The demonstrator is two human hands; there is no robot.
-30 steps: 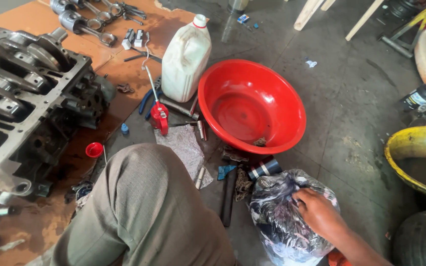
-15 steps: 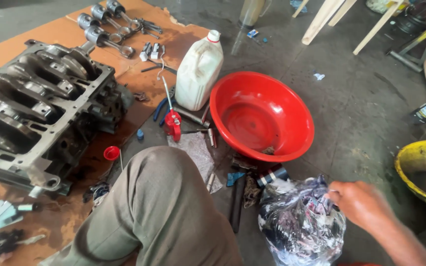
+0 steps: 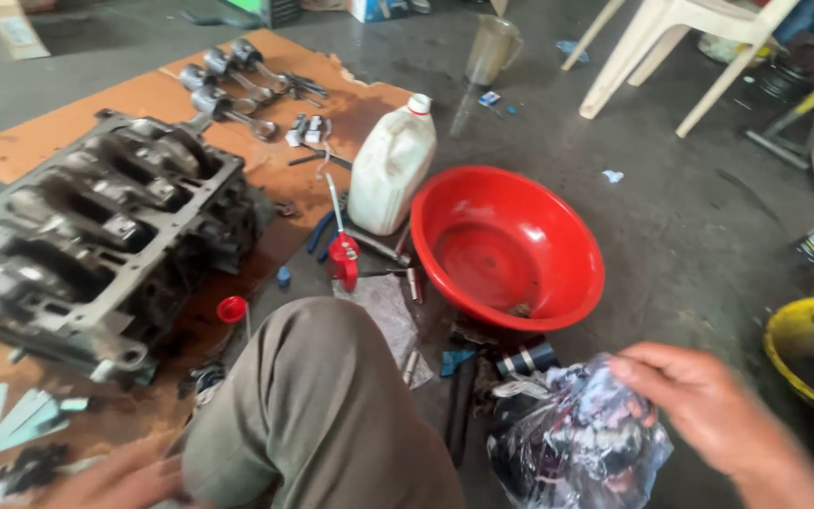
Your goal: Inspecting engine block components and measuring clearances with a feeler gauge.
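1. Grey, stained concrete floor (image 3: 671, 236) carries everything; we sit on it with a bent knee in olive trousers (image 3: 322, 405) at 6 o'clock. A sheet of brown cardboard (image 3: 143, 104) covers the floor from 9 to 11 o'clock, and white plastic chair legs (image 3: 652, 57) stand at 1 o'clock.
2. On the cardboard lies a bare engine block (image 3: 96, 236), opened up, with pistons on rods (image 3: 228, 80) laid out beyond it at 11 o'clock; we judge the strip-down well along, with the loose parts still unsorted.
3. Near the middle stand a white jug (image 3: 390, 170) and an empty-looking red basin (image 3: 511, 250), with a small red oil can (image 3: 343, 259) and scattered tools beside them.
4. Our right hand (image 3: 708, 405), at 4 o'clock, is loosely curled, fingertips on the top of a clear plastic bag (image 3: 577, 443) of dark parts; nothing looks lifted out of it.
5. Our left hand (image 3: 115, 481), at 7 o'clock, is blurred; we cannot tell whether it grips anything.
6. A yellow basin (image 3: 812, 358) sits at 3 o'clock.
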